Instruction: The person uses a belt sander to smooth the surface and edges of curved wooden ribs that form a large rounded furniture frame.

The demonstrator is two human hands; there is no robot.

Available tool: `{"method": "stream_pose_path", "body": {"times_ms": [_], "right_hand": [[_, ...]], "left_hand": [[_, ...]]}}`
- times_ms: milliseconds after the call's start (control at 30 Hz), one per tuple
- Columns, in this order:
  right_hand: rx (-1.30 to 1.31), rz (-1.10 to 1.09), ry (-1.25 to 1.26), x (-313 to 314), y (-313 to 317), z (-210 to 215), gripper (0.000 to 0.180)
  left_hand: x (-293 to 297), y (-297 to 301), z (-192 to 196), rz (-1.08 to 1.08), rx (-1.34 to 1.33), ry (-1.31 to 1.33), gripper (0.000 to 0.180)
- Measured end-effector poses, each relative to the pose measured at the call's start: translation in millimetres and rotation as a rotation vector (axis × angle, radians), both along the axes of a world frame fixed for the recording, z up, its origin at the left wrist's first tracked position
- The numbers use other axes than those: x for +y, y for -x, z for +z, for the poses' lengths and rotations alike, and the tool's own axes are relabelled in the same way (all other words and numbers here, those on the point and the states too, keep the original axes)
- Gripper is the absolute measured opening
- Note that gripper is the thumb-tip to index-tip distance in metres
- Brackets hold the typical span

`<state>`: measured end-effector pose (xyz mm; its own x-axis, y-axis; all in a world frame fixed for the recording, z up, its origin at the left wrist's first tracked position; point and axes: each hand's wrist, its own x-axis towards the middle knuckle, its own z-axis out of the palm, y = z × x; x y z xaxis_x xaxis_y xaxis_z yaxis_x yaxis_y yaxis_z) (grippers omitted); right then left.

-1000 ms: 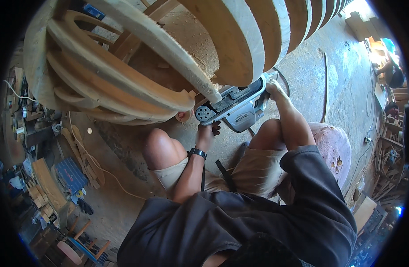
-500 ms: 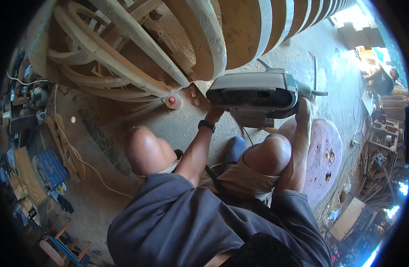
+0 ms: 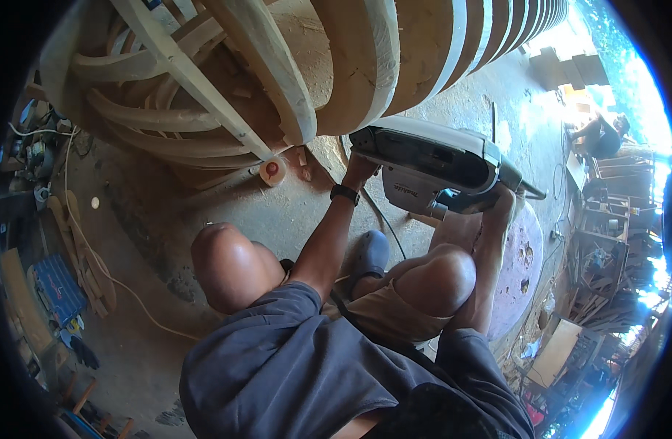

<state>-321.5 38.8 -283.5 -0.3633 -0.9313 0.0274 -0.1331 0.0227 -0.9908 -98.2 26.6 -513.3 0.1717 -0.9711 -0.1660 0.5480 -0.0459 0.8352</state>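
A large grey and dark belt sander (image 3: 431,157) is held up in front of me, its body tilted down to the right. At its left end my left hand (image 3: 361,170) is closed around it, with most of the fingers hidden under the housing. My right hand (image 3: 501,203) grips the rear handle at the right end. The sander's upper side lies close to the curved wooden ribs (image 3: 386,55) of a big frame; I cannot tell whether it touches them. A dark cord (image 3: 386,218) hangs below the tool.
A small container with a red top (image 3: 272,171) stands on the floor under the frame. At right is a round pinkish slab (image 3: 522,267). A blue case (image 3: 59,287) and a pale cable (image 3: 124,282) lie left. Wood scraps (image 3: 592,285) and another person (image 3: 601,137) are at far right.
The sander has tilted, its right end dropping lower, and more of its underside shows. Both hands stay on it. The whole view has shifted slightly.
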Motion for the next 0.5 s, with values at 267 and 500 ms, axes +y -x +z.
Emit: {"method": "stream_pose_path", "body": {"times_ms": [267, 500], "right_hand": [[0.201, -0.019, 0.033, -25, -51, -8, 0.025], [0.065, -0.104, -0.029, -28, -55, -15, 0.031]], "left_hand": [[8, -8, -65, 0.032, -0.045, -0.035, 0.016], [22, -10, -77, 0.008, -0.052, -0.075, 0.031]]}}
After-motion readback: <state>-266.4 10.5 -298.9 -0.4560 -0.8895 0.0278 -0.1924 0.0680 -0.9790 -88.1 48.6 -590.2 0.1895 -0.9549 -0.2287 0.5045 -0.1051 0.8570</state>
